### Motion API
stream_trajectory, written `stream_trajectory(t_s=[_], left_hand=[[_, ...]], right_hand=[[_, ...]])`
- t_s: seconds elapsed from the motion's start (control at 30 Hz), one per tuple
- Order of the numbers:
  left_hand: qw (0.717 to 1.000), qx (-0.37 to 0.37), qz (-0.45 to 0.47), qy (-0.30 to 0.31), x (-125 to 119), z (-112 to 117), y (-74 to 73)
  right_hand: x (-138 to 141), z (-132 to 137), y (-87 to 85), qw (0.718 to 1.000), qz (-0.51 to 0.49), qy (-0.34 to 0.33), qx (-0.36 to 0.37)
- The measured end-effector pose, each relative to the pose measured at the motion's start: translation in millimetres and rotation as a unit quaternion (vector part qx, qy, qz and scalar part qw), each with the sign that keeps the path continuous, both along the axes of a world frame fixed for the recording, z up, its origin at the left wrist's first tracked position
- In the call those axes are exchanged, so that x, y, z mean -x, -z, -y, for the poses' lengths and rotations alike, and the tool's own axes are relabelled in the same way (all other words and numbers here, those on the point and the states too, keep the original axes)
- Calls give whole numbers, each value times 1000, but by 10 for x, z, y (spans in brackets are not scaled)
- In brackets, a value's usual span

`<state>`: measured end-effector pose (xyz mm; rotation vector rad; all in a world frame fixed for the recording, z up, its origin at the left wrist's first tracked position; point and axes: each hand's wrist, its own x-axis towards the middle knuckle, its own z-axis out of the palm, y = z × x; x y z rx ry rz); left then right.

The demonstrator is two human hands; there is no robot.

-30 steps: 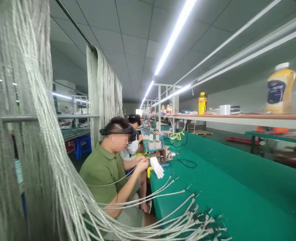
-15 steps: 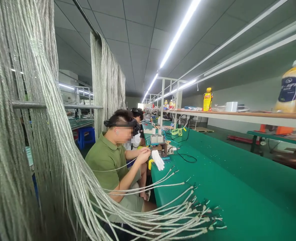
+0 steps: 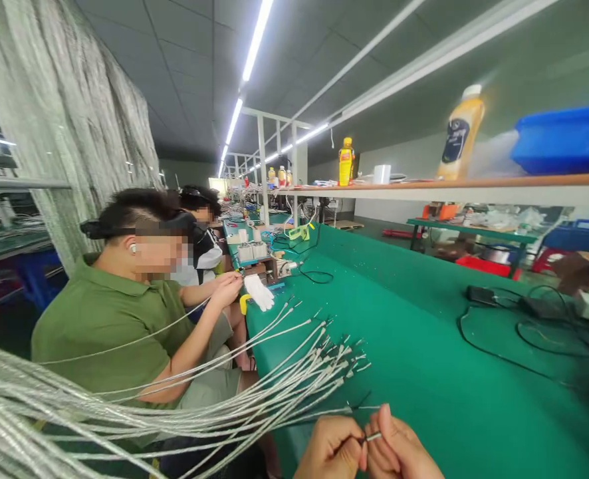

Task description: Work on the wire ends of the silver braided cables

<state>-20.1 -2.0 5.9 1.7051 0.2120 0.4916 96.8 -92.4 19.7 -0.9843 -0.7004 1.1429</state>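
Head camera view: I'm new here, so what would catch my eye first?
Silvery braided cables hang like a curtain at the left and fan across the green workbench. At the bottom, the wearer's left hand and right hand pinch a cable end. High right, a bright blue plastic tray sits on a wooden shelf.

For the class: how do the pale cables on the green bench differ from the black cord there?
The pale cables are thick and braided; the black cord is thin and smooth-looking. The pale cables lie fanned in a bunch, the black cord in loose loops. Both lie on the green bench.
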Motion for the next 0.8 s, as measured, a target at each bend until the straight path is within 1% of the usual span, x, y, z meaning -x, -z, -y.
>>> stream_trajectory(t_s=[0.03, 0.07, 0.1, 0.13, 0.2, 0.23, 0.3, 0.33, 0.4, 0.43, 0.5, 0.53, 0.6, 0.67, 0.73, 0.8], left_hand=[[1000, 7, 10, -5, -19, -16, 42], [999, 23, 20, -13, -34, -28, 74], [998, 45, 29, -21, -47, -35, 95], [997, 66, 32, -25, -58, -37, 106], [995, 91, 25, -32, -76, -33, 103], [995, 91, 20, -36, -85, -29, 93], [996, 71, 8, -55, -104, -19, 68], [995, 66, 4, -71, -114, -12, 57], [993, 58, -3, -102, -137, 2, 46], [992, 51, -5, -111, -146, 9, 50], [993, 39, -2, -115, -155, 16, 76], [994, 33, 3, -106, -152, 17, 96], [996, 23, 13, -83, -130, 18, 137], [997, 18, 14, -69, -101, 20, 166], [998, 17, 15, -65, -81, 22, 174], [998, 15, 19, -57, -77, 21, 165]], right_hand=[[-26, 4, -23, 997, -60, -29, -33], [-63, 27, -80, 991, -109, -43, -64], [-112, 67, -164, 987, -134, -37, -86], [-173, 117, -266, 984, -146, -14, -103], [-310, 216, -481, 983, -125, 54, -121], [-371, 252, -572, 983, -110, 78, -122], [-450, 286, -684, 985, -71, 118, -108], [-461, 286, -700, 986, -45, 134, -90], [-432, 263, -662, 988, 29, 147, -27], [-399, 244, -619, 987, 71, 142, 13], [-315, 203, -514, 981, 144, 103, 81], [-270, 187, -464, 978, 172, 74, 97], [-182, 172, -386, 972, 213, 21, 93], [-108, 177, -339, 964, 260, -9, 54], [-57, 189, -306, 952, 307, -4, 19], [-31, 197, -271, 942, 335, 9, 9]])
